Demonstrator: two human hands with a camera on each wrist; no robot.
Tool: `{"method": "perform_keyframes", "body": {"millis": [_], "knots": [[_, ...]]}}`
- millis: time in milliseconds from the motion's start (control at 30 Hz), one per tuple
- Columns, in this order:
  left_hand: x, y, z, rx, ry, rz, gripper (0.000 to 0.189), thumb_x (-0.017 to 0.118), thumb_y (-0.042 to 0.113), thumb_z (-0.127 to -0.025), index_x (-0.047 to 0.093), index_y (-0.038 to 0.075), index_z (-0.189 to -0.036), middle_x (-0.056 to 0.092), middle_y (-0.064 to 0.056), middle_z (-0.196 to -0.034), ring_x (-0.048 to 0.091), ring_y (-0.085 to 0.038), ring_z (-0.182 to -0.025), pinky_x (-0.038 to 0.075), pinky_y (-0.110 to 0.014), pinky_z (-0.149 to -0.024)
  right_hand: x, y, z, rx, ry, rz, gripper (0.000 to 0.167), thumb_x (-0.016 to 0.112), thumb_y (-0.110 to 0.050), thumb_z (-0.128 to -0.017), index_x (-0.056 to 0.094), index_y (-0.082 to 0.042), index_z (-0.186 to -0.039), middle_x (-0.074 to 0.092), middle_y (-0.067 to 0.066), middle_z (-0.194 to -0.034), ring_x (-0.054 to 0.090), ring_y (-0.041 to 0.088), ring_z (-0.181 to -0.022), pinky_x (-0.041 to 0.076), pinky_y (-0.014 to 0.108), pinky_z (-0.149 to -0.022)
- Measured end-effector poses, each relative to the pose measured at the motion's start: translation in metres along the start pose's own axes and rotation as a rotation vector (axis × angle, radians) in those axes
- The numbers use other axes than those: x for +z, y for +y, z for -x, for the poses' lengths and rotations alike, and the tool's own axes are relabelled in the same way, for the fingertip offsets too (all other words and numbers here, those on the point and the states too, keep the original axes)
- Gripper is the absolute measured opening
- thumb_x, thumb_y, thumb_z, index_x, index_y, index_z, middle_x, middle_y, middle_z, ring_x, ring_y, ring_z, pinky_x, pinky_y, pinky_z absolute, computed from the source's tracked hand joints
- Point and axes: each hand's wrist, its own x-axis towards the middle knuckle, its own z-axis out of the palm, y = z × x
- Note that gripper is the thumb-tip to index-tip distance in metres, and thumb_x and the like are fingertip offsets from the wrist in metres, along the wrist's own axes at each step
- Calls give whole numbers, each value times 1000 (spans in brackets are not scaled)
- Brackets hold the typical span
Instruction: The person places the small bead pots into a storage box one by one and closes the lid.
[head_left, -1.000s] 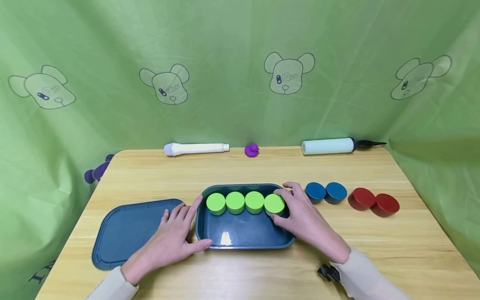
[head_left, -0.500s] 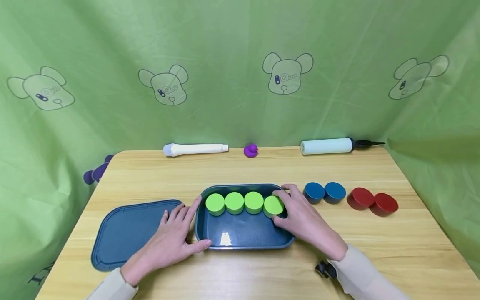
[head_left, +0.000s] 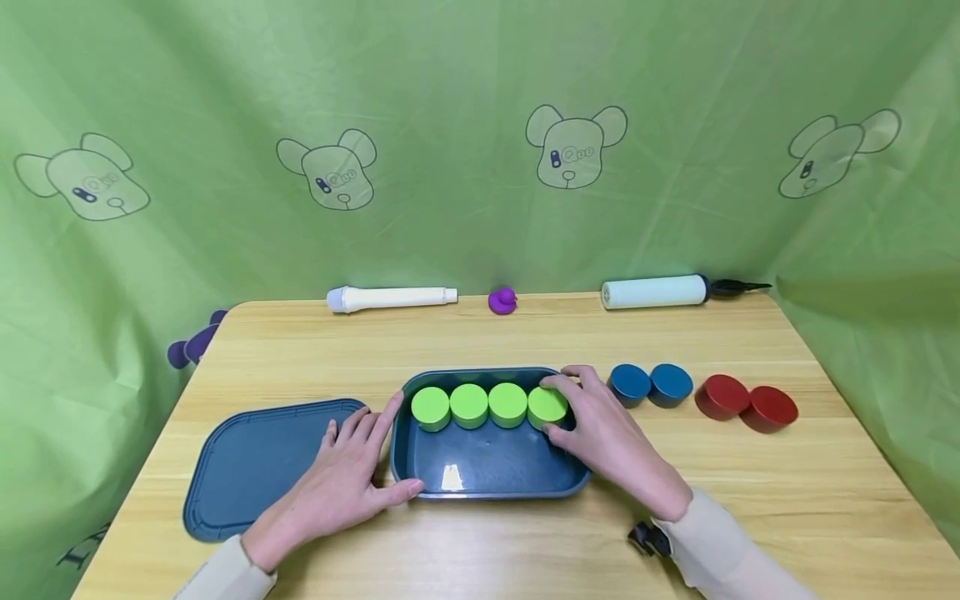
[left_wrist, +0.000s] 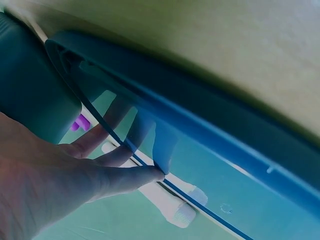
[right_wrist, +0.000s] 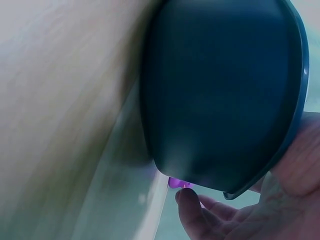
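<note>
In the head view, a dark blue rectangular box (head_left: 495, 467) lies between the hands, with several lime-green round blocks (head_left: 469, 404) in a row along its far side. My right hand (head_left: 603, 433) reaches over the box's right end and pinches the rightmost green block (head_left: 545, 405), thumb in front and fingers behind. My left hand (head_left: 345, 487) lies with fingers spread, its thumb and index fingertip at the box's left side. Beneath its other fingers is the right edge of a flat blue lid (head_left: 258, 467). The right wrist view shows the box's end wall (right_wrist: 225, 100), which hides the blocks.
Right of the box stand two blue round blocks (head_left: 670, 385) and two red ones (head_left: 771, 408). Along the table's back edge lie a white microphone (head_left: 393, 297), a purple rubber duck (head_left: 502, 301) and a pale hand pump (head_left: 654, 292). A green curtain (head_left: 450, 183) hangs behind.
The rightmost green block has shifted slightly away from the person, more into line with the row, with the right fingers around it. My left hand and the lid stay put.
</note>
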Motion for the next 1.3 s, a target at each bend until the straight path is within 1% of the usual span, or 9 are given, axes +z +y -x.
{"method": "perform_keyframes", "body": {"millis": [167, 267, 400, 467, 567, 733, 1000, 1200, 1300], "knots": [[0, 0, 0, -2, 1, 4, 112, 65, 76, -97, 5, 28, -178, 52, -19, -158, 37, -49, -153, 20, -85, -115, 1, -1, -3, -3, 28, 11, 53, 93, -15, -88, 71, -7, -135, 55, 26, -143, 61, 45, -121, 55, 64, -97], [0, 0, 0, 2, 4, 13, 112, 66, 75, -97, 6, 27, -178, 52, -19, -158, 37, -49, -152, 20, -85, -115, 2, -2, -4, -7, 53, 21, 49, 95, -15, -86, 71, -7, -129, 57, 24, -138, 63, 42, -113, 57, 61, -93], [0, 0, 0, 5, 8, 21, 111, 66, 75, -97, 7, 27, -178, 52, -19, -158, 37, -49, -152, 20, -85, -115, 4, -3, -3, -5, 86, 22, 46, 97, -15, -84, 66, -7, -118, 56, 21, -129, 61, 37, -101, 57, 54, -84], [-1, 0, 0, 4, 9, 23, 111, 66, 75, -97, 7, 27, -178, 52, -19, -158, 37, -50, -152, 20, -85, -115, 4, -3, -3, -4, 97, 22, 47, 98, -15, -84, 64, -6, -115, 55, 20, -126, 59, 35, -98, 56, 52, -82], [-1, 0, 0, 3, 9, 25, 111, 66, 75, -97, 7, 27, -178, 51, -19, -158, 37, -49, -153, 20, -85, -115, 5, -4, -3, -2, 106, 19, 49, 98, -16, -83, 63, -6, -115, 54, 20, -126, 58, 36, -100, 56, 52, -82], [0, 0, 0, 5, 10, 26, 111, 66, 74, -97, 7, 27, -178, 51, -19, -158, 37, -50, -152, 19, -85, -115, 4, -3, -1, 0, 108, -4, 52, 98, -19, -84, 63, -5, -119, 54, 22, -130, 58, 39, -106, 57, 57, -88], [0, 0, 1, 4, 10, 16, 111, 66, 74, -97, 6, 28, -178, 52, -19, -158, 37, -49, -153, 20, -85, -115, 2, -3, 2, 19, 111, -76, 53, 93, -26, -89, 63, -7, -129, 53, 21, -136, 59, 39, -115, 54, 62, -98], [0, 0, 1, 4, 9, 6, 111, 66, 75, -97, 5, 28, -178, 52, -18, -158, 38, -49, -152, 21, -85, -115, -3, -3, 5, 28, 107, -103, 54, 92, -28, -91, 62, -7, -131, 51, 21, -141, 58, 42, -124, 52, 65, -104], [0, 1, 1, 4, 9, 4, 112, 65, 76, -97, 5, 28, -178, 52, -18, -158, 38, -48, -152, 21, -85, -115, -6, -2, 7, 30, 101, -114, 54, 91, -29, -92, 62, -7, -131, 50, 21, -142, 57, 42, -126, 51, 65, -105]]}}
